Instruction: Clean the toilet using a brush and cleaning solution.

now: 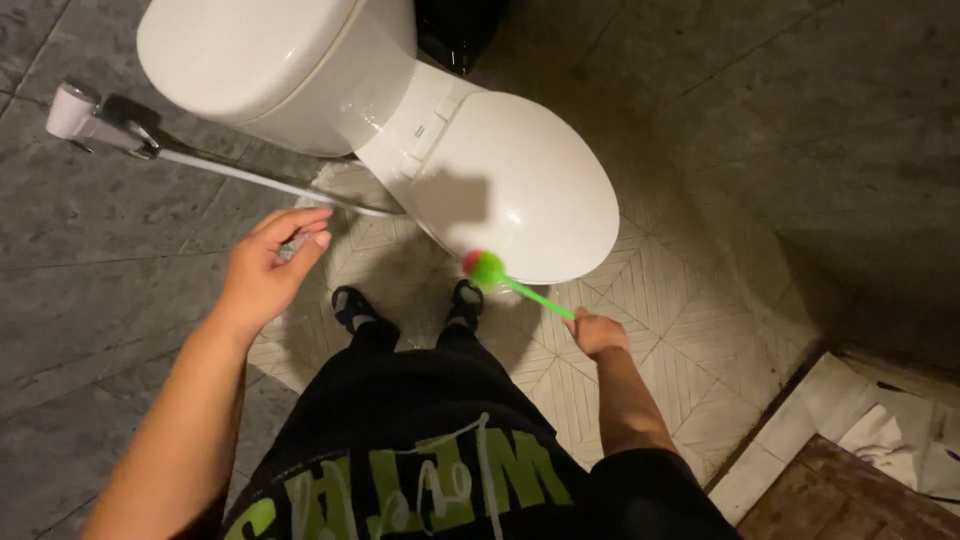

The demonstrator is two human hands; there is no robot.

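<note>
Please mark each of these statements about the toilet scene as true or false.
1. The right hand holds a green brush. True.
2. The toilet lid is open. False: it is closed.
3. The left hand grips the spray hose. False: it hovers below the hose, fingers open, not touching it.
4. The brush head is at the front edge of the lid. True.
5. The floor under the toilet is plain dark carpet. False: it is pale patterned tile.
</note>
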